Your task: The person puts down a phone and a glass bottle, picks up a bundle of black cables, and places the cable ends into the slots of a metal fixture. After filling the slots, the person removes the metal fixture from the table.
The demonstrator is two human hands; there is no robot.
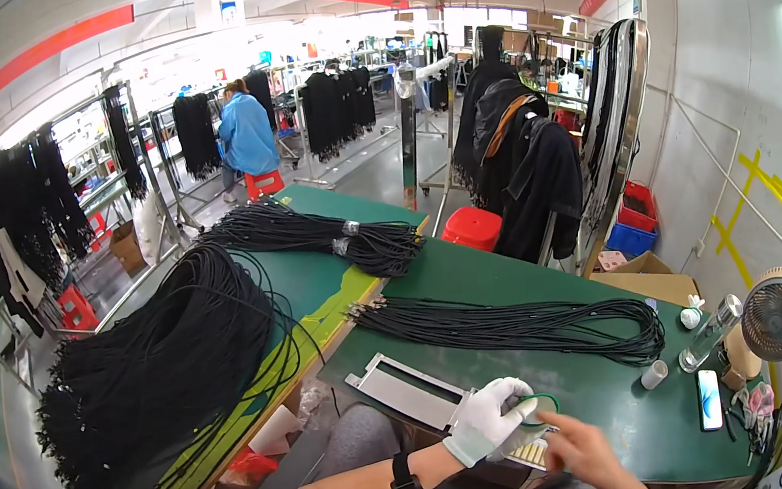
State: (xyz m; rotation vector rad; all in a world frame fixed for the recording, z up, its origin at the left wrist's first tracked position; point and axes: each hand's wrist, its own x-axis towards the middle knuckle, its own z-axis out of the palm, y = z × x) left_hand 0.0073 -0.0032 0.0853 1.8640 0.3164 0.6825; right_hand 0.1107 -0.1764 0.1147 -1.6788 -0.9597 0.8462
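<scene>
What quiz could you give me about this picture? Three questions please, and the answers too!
1. Which hand wears the white glove: left or right?
2. True or false: the fan is to the right of the phone.
3. Fill in: the person across the room wears a ____ coat.

Key:
1. The left hand.
2. True.
3. Blue.
</scene>
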